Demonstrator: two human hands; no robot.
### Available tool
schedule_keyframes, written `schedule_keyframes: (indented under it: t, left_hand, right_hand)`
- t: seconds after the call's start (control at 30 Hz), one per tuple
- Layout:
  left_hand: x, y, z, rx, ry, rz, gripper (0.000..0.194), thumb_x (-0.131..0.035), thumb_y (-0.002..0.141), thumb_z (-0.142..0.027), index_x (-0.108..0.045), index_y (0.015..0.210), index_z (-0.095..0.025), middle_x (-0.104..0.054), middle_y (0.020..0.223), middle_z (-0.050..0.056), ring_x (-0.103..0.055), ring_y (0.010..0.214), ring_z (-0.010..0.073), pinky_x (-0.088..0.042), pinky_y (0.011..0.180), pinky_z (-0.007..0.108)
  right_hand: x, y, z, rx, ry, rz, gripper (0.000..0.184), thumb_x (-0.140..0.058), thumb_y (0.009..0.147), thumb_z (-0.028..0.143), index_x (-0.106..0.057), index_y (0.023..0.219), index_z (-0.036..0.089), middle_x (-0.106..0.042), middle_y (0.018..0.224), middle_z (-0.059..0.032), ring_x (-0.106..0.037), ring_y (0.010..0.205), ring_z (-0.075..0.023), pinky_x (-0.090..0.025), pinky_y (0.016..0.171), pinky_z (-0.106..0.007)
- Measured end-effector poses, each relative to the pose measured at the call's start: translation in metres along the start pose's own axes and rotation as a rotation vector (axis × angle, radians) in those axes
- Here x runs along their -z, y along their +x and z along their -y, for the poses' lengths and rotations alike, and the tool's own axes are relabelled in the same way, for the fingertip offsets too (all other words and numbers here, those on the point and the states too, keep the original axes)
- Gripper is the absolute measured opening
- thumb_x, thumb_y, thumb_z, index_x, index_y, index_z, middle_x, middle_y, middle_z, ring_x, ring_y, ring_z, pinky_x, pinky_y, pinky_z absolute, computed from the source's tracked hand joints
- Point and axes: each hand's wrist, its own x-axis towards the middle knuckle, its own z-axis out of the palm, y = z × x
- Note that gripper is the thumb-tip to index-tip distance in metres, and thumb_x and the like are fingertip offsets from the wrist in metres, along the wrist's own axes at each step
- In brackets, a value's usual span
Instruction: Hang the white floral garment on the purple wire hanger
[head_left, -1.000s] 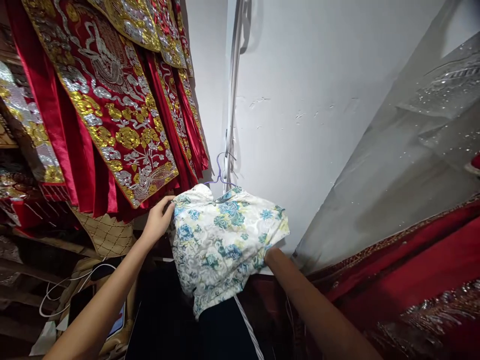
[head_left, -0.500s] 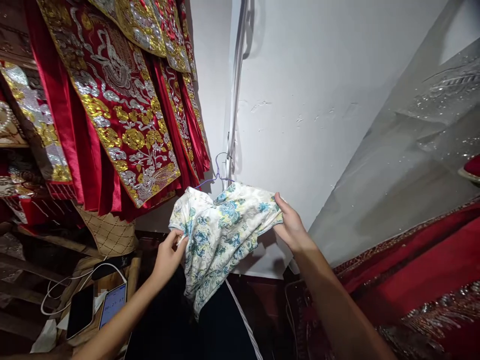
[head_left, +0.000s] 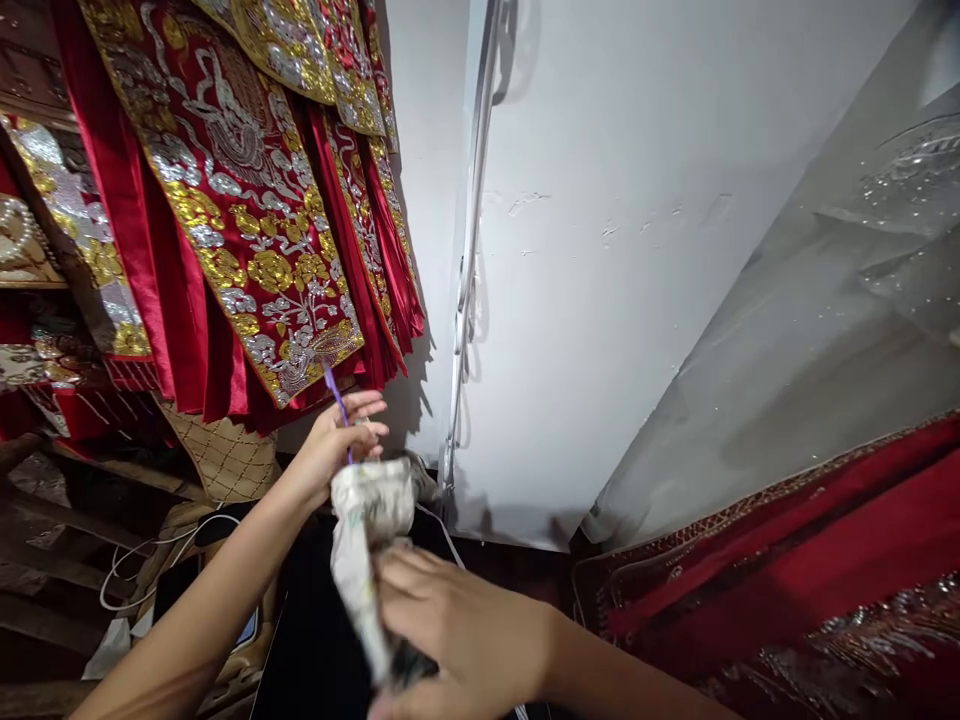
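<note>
A small floral garment [head_left: 367, 545], white with blue and yellow flowers, hangs bunched and narrow on a purple wire hanger [head_left: 337, 402]. My left hand [head_left: 337, 440] is up at the hanger's hook and the garment's top, fingers pinched on the wire. My right hand [head_left: 450, 625] is low and near the camera, blurred, with its fingers closed round the gathered lower part of the garment.
Red robes with gold and silver embroidery [head_left: 247, 200] hang at upper left. A white wall with a metal rail [head_left: 469, 250] is behind. A plastic-covered red gown [head_left: 810, 420] fills the right. A phone and white cables [head_left: 187, 590] lie at lower left.
The garment was spread open between both hands; now it is gathered into a narrow bundle. My right hand dropped and came to the middle, and my left hand rose to the hanger.
</note>
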Motion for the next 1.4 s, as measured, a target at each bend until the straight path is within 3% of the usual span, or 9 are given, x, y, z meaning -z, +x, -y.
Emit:
schedule_keyframes:
  t: [0.1, 0.2, 0.33, 0.47, 0.67, 0.83, 0.97, 1.13, 1.4]
  left_hand:
    - [-0.001, -0.035, -0.011, 0.084, 0.191, 0.319, 0.028, -0.060, 0.076, -0.019, -0.066, 0.103, -0.017, -0.066, 0.072, 0.003, -0.058, 0.054, 0.0129, -0.048, 0.051, 0.025]
    - [0.003, -0.062, -0.031, 0.134, 0.368, 0.599, 0.026, -0.051, 0.084, -0.020, -0.067, 0.104, -0.020, -0.065, 0.069, 0.003, -0.057, 0.055, 0.0144, -0.048, 0.051, 0.025]
    - [0.007, -0.074, -0.054, 0.063, 0.485, 0.704, 0.019, -0.047, 0.088, -0.018, -0.065, 0.095, -0.021, -0.070, 0.088, 0.008, -0.063, 0.068, 0.0173, -0.051, 0.058, 0.028]
    - [0.004, -0.065, -0.046, -0.072, 0.579, 0.608, 0.020, -0.040, 0.087, -0.011, -0.055, 0.094, -0.023, -0.071, 0.088, 0.005, -0.062, 0.070, 0.0165, -0.052, 0.069, 0.029]
    - [-0.015, -0.034, -0.009, -0.382, 0.815, 0.404, 0.019, -0.039, 0.087, -0.011, -0.048, 0.098, -0.024, -0.067, 0.089, 0.003, -0.064, 0.080, 0.0176, -0.049, 0.076, 0.030]
    - [-0.016, -0.019, -0.010, -0.646, 0.962, 0.265, 0.015, -0.045, 0.088, -0.016, -0.055, 0.097, -0.021, -0.066, 0.091, 0.007, -0.063, 0.083, 0.0190, -0.049, 0.077, 0.031]
    - [-0.007, -0.025, -0.028, -0.825, 0.873, 0.357, 0.011, -0.050, 0.086, -0.016, -0.058, 0.080, -0.021, -0.067, 0.082, 0.006, -0.064, 0.080, 0.0188, -0.050, 0.073, 0.029]
    - [-0.013, -0.018, -0.048, -0.787, 0.943, -0.009, 0.013, -0.065, 0.081, -0.030, -0.065, 0.089, -0.020, -0.068, 0.086, 0.004, -0.063, 0.076, 0.0195, -0.051, 0.072, 0.030]
    - [-0.028, -0.047, 0.001, -0.996, 0.771, -0.217, 0.021, -0.069, 0.084, -0.026, -0.062, 0.104, -0.028, -0.064, 0.103, 0.008, -0.061, 0.100, 0.0275, -0.050, 0.092, 0.045]
  right_hand:
    - [0.009, -0.010, -0.010, -0.012, 0.273, 0.172, 0.064, -0.066, 0.087, 0.040, -0.047, 0.148, 0.035, -0.064, 0.136, -0.0026, -0.062, 0.122, -0.0218, -0.047, 0.109, -0.032]
    - [0.036, -0.020, -0.048, -0.240, 0.217, -0.118, 0.042, -0.065, 0.089, 0.037, -0.064, 0.131, 0.033, -0.067, 0.129, -0.0031, -0.061, 0.121, -0.0219, -0.046, 0.109, -0.037]
    - [0.058, -0.034, -0.100, -0.463, -0.061, -0.402, 0.059, -0.067, 0.088, 0.034, -0.050, 0.144, 0.030, -0.051, 0.146, -0.0085, -0.045, 0.137, -0.0273, -0.036, 0.116, -0.049]
    - [0.051, -0.033, -0.117, -0.379, -0.085, -0.422, 0.031, -0.056, 0.095, 0.032, -0.065, 0.124, 0.027, -0.066, 0.125, -0.0074, -0.056, 0.123, -0.0248, -0.042, 0.109, -0.044]
    - [0.014, 0.001, -0.087, -0.345, -0.100, -0.704, 0.016, -0.052, 0.096, 0.026, -0.067, 0.090, 0.023, -0.070, 0.092, -0.0078, -0.066, 0.093, -0.0238, -0.053, 0.086, -0.040]
    - [0.009, -0.001, -0.065, -0.021, -0.219, -0.414, 0.023, -0.056, 0.091, 0.020, -0.069, 0.104, 0.033, -0.074, 0.106, -0.0001, -0.061, 0.117, -0.0255, -0.043, 0.108, -0.048]
    - [0.054, -0.028, -0.083, -0.362, -0.309, -0.579, 0.038, -0.062, 0.089, 0.032, -0.064, 0.127, 0.028, -0.064, 0.130, -0.0089, -0.049, 0.131, -0.0322, -0.037, 0.110, -0.053]
    - [0.084, -0.055, -0.086, -0.675, 0.231, -0.162, 0.038, -0.050, 0.096, 0.051, -0.073, 0.091, 0.021, -0.072, 0.089, -0.0043, -0.067, 0.089, -0.0263, -0.053, 0.079, -0.035]
    - [0.106, -0.091, -0.088, -0.809, 0.672, -0.806, 0.039, -0.075, 0.079, 0.052, -0.074, 0.101, 0.020, -0.077, 0.087, -0.0075, -0.072, 0.076, -0.0273, -0.056, 0.064, -0.034]
